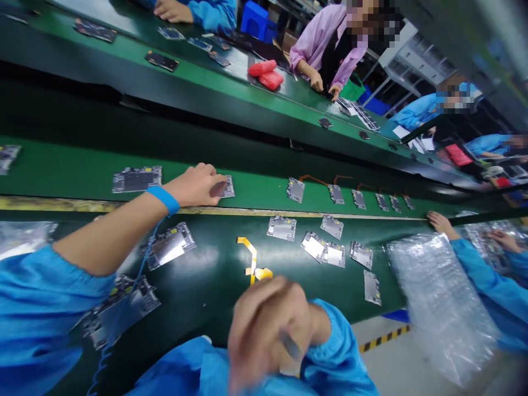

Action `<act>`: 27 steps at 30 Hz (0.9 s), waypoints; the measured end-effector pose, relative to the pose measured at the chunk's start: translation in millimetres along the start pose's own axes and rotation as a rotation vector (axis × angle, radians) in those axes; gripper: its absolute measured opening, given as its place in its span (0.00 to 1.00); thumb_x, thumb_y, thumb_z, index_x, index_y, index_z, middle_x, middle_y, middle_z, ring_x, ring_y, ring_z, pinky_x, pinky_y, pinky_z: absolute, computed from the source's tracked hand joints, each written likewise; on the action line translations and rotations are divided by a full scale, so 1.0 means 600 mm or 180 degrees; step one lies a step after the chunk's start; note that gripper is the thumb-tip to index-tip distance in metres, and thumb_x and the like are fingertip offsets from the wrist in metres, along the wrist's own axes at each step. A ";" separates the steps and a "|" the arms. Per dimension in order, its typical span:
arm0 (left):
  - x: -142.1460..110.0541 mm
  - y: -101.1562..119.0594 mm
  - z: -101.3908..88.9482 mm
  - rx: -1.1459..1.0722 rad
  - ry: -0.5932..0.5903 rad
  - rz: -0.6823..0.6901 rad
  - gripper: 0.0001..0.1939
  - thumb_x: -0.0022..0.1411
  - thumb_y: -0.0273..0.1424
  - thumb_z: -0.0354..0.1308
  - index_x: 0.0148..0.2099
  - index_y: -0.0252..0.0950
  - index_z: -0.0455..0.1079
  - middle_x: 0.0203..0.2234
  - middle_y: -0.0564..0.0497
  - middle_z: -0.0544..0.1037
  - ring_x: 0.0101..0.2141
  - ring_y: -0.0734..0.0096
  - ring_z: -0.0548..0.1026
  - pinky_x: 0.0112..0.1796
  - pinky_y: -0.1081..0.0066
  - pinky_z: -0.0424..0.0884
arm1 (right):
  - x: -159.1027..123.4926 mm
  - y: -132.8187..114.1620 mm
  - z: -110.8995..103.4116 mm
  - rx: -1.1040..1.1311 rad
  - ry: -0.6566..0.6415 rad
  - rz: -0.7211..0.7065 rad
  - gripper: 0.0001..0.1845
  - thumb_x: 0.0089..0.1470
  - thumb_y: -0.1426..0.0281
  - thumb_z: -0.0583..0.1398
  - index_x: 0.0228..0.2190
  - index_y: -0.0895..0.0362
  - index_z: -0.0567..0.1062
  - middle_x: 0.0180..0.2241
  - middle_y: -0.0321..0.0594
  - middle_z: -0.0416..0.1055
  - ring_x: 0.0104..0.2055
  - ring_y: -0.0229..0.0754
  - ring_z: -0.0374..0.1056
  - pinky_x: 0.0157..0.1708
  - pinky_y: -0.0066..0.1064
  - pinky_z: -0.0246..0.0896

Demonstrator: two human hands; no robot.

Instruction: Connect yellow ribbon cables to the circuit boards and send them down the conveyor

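Closest of all was the right hand (270,330), curled up by the near edge of the tabletop (210,261). It was too blurry to tell if it held the small grey thing (290,344) there. Yellow strips (253,258) lay just past it. Over the far edge, the left hand (200,186) had its fingers on a board (229,187) on the green belt (259,187); whether they pinched it was hidden. More boards (282,229) lay near the far edge, their writing too small to read. Clear plastic (441,308) lay by the right edge.
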State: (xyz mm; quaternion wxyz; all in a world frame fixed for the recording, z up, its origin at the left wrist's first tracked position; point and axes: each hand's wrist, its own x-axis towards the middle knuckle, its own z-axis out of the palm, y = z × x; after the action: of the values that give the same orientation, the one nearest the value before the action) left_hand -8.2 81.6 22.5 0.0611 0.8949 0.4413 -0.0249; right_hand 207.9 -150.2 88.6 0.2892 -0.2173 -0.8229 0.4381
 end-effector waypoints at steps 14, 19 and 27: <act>-0.182 0.119 0.013 -0.0117 0.0033 0.0336 0.23 0.61 0.32 0.64 0.58 0.33 0.71 0.45 0.38 0.72 0.48 0.47 0.69 0.47 0.56 0.66 | 0.049 0.129 -0.034 -0.3066 -0.1165 0.2678 0.17 0.72 0.69 0.50 0.54 0.56 0.75 0.54 0.50 0.71 0.43 0.47 0.78 0.39 0.34 0.70; -0.191 0.129 0.019 -0.0178 -0.0003 0.0297 0.24 0.61 0.32 0.65 0.58 0.34 0.71 0.45 0.37 0.72 0.48 0.46 0.69 0.46 0.56 0.66 | 0.054 0.132 -0.038 -0.3073 -0.1189 0.2690 0.14 0.72 0.69 0.51 0.49 0.58 0.74 0.51 0.50 0.73 0.42 0.47 0.78 0.36 0.33 0.67; -0.183 0.143 0.035 -0.0047 0.0106 0.0423 0.22 0.59 0.34 0.65 0.55 0.36 0.72 0.44 0.39 0.73 0.46 0.48 0.69 0.43 0.58 0.66 | 0.019 0.163 -0.051 -0.2142 -0.0288 0.2672 0.08 0.67 0.69 0.60 0.45 0.53 0.77 0.43 0.41 0.80 0.42 0.46 0.76 0.36 0.30 0.60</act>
State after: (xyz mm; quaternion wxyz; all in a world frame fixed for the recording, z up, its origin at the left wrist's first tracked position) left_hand -7.0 -58.9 20.1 0.0619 0.9221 0.3819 -0.0027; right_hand 230.1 -73.8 23.0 -0.0320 -0.5890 -0.7719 0.2372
